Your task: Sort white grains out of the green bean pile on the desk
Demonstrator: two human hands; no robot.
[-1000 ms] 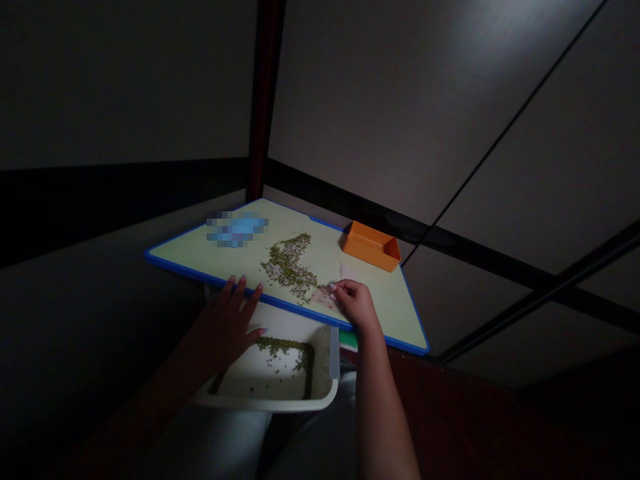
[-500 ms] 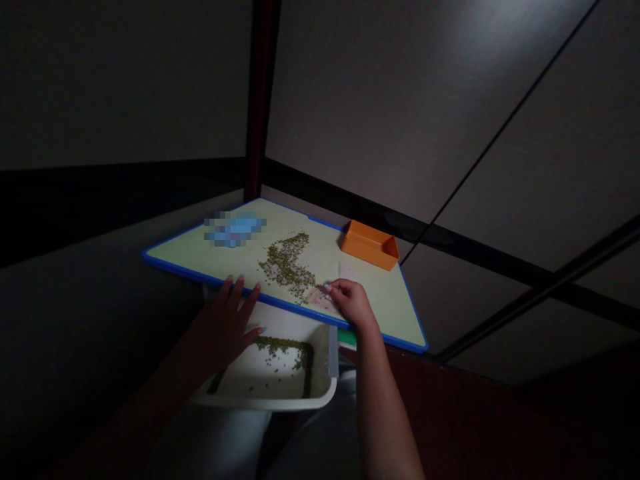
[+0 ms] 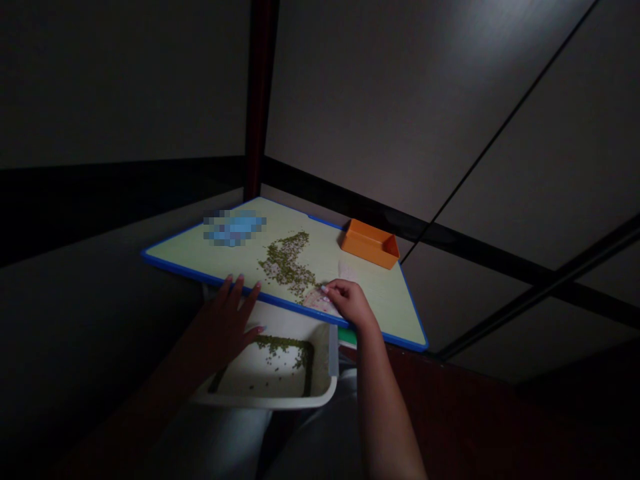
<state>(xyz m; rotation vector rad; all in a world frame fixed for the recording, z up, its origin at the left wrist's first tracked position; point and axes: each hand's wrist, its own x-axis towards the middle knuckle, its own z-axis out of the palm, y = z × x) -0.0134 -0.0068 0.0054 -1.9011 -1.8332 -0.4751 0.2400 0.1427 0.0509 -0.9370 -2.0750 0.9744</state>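
Observation:
A pale board with a blue rim (image 3: 380, 297) carries a pile of small green and pale grains (image 3: 286, 263). My right hand (image 3: 350, 303) rests on the board's near edge, fingers curled and pinched at the pile's near end; what they hold is too small to make out. My left hand (image 3: 227, 323) lies with fingers spread on the far rim of a white tray (image 3: 280, 400) below the board's edge. Green grains (image 3: 283, 347) lie along the tray's far side.
An orange open box (image 3: 370, 245) stands at the board's far right. A blurred blue patch (image 3: 234, 228) is on the board's far left. A dark red post (image 3: 260, 100) rises behind the board. The surroundings are dark.
My right hand has shifted slightly left along the board's near edge toward the pile. My left hand and the tray have barely moved.

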